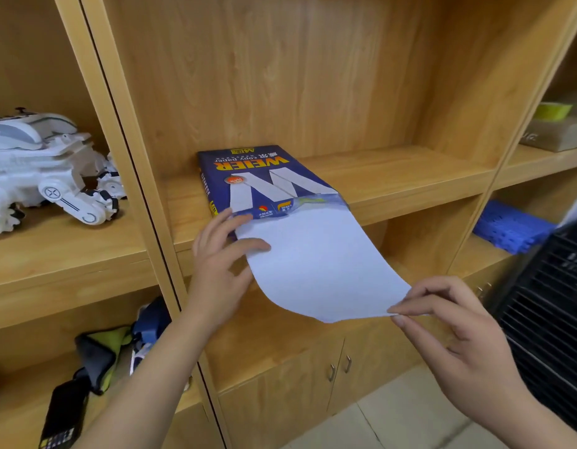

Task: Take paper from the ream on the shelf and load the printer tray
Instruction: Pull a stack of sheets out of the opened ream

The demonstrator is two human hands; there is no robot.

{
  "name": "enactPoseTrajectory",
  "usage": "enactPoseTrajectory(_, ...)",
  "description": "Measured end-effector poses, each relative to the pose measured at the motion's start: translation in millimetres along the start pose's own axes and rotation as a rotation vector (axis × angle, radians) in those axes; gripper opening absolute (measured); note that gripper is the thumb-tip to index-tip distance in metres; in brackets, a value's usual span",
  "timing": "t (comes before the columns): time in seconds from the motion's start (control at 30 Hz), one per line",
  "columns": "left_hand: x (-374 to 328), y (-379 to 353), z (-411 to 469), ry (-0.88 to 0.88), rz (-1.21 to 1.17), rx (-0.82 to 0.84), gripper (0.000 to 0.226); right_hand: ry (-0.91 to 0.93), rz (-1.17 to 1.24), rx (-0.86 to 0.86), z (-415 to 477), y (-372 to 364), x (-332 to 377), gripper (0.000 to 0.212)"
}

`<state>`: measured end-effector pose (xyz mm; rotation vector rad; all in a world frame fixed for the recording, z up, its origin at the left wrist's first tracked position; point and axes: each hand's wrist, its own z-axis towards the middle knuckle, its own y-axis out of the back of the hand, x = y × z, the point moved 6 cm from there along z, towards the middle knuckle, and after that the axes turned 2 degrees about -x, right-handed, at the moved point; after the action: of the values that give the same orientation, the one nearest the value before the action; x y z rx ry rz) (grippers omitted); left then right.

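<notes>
A blue ream of copy paper [264, 176] lies flat on the middle wooden shelf [410, 186], its torn open end toward me. White paper [316, 260] sticks out of that end and curves down past the shelf edge. My left hand [219, 260] rests at the ream's open end, thumb on top of the paper's left edge. My right hand [455, 328] pinches the paper's lower right corner between thumb and forefinger. The printer tray is not in view.
A white toy robot vehicle [47, 170] stands on the left shelf. Cloths and a dark device [96, 361] lie on the shelf below it. Blue plastic pieces [510, 228] and a box [559, 131] fill the right shelves. A black slatted object [552, 319] stands at right. Cabinet doors [313, 384] are below.
</notes>
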<state>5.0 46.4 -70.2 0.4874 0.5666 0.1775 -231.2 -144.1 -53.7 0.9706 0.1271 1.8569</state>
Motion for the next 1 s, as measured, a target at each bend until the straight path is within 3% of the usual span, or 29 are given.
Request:
enactPoseTrajectory(0.17, -13, -8, -62, 0.049, -0.063, 0.003, 0.024, -0.078, 0.007, -0.072, -19, 19, -10, 0.008)
enactPoseTrajectory(0.3, -15, -28, -110, 0.082, -0.096, 0.132, 0.026, -0.152, -0.012, -0.071, -39, 21, -26, 0.005)
enactPoseTrajectory(0.4, -10, -43, -145, 0.312, -0.245, 0.336, 0.011, -0.286, 0.028, -0.048, -56, 14, -44, 0.019)
enactPoseTrajectory(0.53, -6, -52, -185, 0.574, -0.372, 0.45, 0.025, -0.438, 0.067, -0.005, -80, 1, -63, 0.025)
enactPoseTrajectory(0.63, -11, -52, -206, 0.723, -0.452, 0.462, 0.029, -0.486, 0.088, 0.021, -97, -8, -73, 0.025)
enactPoseTrajectory(0.9, -29, -54, -217, 0.844, -0.55, 0.421, 0.034, -0.58, 0.063, -0.036, -109, -5, -103, 0.02)
enactPoseTrajectory(1.0, -37, -61, -208, 0.893, -0.587, 0.354, 0.035, -0.701, 0.021, -0.132, -118, 8, -125, 0.04)
